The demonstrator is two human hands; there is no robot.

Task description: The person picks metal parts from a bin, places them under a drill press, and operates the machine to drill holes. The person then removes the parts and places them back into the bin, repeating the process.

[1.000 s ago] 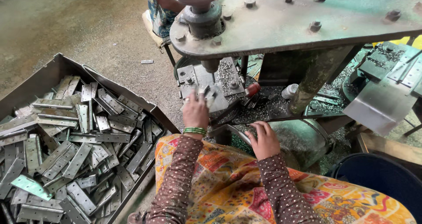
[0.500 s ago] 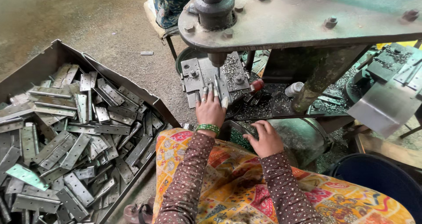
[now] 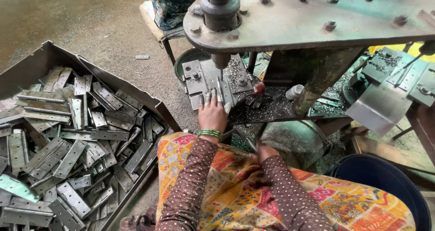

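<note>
Left hand (image 3: 212, 114) fingers flat, open on metal hinge (image 3: 216, 89); right hand (image 3: 263, 151) fingers hidden, state unclear.

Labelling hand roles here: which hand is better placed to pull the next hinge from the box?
Left, probably. The left hand rests on the press table, right beside the box of hinges on the person's left. The right hand is low in the lap, farther from the box, across the body.

Right hand (image 3: 265, 151) lies mostly hidden behind the patterned cloth (image 3: 235, 185); grip indeterminate. Tray (image 3: 41, 63) of hinges cut off at left edge.
</note>
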